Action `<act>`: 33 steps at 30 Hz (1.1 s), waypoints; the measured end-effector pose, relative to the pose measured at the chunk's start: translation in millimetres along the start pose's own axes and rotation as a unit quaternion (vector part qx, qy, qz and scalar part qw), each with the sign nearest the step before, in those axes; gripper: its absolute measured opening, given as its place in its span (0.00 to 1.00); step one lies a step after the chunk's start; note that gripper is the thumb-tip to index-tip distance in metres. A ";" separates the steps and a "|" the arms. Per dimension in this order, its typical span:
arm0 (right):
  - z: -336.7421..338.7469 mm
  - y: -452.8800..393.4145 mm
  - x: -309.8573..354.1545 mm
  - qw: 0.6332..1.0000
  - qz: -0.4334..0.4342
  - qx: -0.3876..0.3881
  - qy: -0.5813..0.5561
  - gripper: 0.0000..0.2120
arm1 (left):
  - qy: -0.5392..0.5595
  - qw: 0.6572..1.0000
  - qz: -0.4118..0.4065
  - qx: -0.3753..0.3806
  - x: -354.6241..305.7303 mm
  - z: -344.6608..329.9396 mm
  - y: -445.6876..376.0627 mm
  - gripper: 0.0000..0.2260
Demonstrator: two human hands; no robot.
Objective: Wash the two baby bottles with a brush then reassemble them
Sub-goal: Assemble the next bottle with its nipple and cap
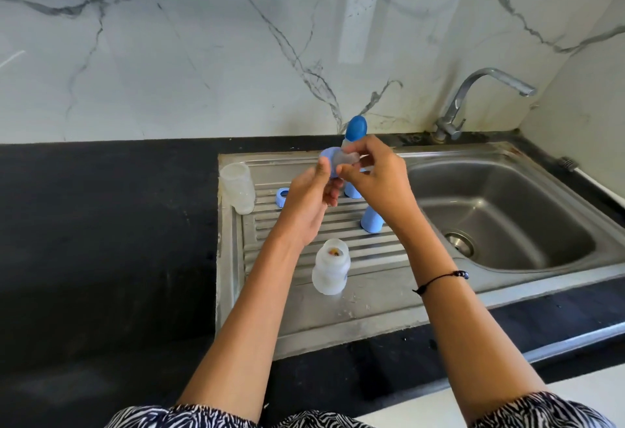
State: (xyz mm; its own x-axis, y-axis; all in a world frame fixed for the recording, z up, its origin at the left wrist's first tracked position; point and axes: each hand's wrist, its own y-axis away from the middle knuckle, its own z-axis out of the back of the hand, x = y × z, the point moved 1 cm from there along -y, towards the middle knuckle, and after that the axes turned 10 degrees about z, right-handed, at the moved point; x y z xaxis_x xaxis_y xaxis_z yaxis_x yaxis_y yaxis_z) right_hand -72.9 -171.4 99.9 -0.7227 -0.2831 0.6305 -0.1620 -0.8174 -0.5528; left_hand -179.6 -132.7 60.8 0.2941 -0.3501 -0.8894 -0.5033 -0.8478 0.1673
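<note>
Both my hands are raised over the steel drainboard (338, 312). My left hand (313, 197) and my right hand (375, 177) together pinch a clear teat set in a blue collar ring (333, 158). One frosted bottle (330, 267) stands open-topped on the drainboard near me, something orange showing at its bottom. A second frosted bottle (237, 187) stands at the drainboard's far left corner. A loose blue ring (282, 197) lies beside it. Two blue caps (371, 219) stand under my right hand. A blue-topped brush or dispenser (356, 128) rises behind my fingers.
The sink basin (507, 224) with its drain lies to the right, and a steel tap (473, 103) stands at its back, spout turned right. Black countertop (101, 241) stretches to the left. A marble wall backs the counter.
</note>
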 end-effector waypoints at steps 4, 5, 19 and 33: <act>-3.9 -0.8 -1.2 0.999 -0.008 -0.044 -0.015 0.05 | -0.053 0.996 -0.023 -0.062 0.5 6.0 -5.3 0.12; -5.9 -1.6 -1.7 0.999 -0.008 -0.046 -0.013 0.05 | -0.060 0.995 -0.023 -0.077 0.7 7.2 -6.2 0.12; -3.7 15.3 -6.2 0.993 -0.097 0.057 -0.033 0.18 | -0.097 0.992 0.075 -0.042 -5.8 8.9 0.2 0.13; -23.6 93.7 -22.2 0.989 -0.115 0.079 -0.044 0.13 | -0.361 0.917 0.168 -0.011 54.3 42.0 37.4 0.21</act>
State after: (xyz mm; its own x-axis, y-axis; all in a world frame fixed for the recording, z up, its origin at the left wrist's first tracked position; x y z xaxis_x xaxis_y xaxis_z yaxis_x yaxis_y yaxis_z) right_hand -87.9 -229.9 21.3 -0.6168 -0.1169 0.7784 -0.2043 -0.9312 -0.3019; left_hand -216.6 -166.7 0.9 -0.4924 -0.2447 -0.8352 -0.4479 -0.7516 0.4842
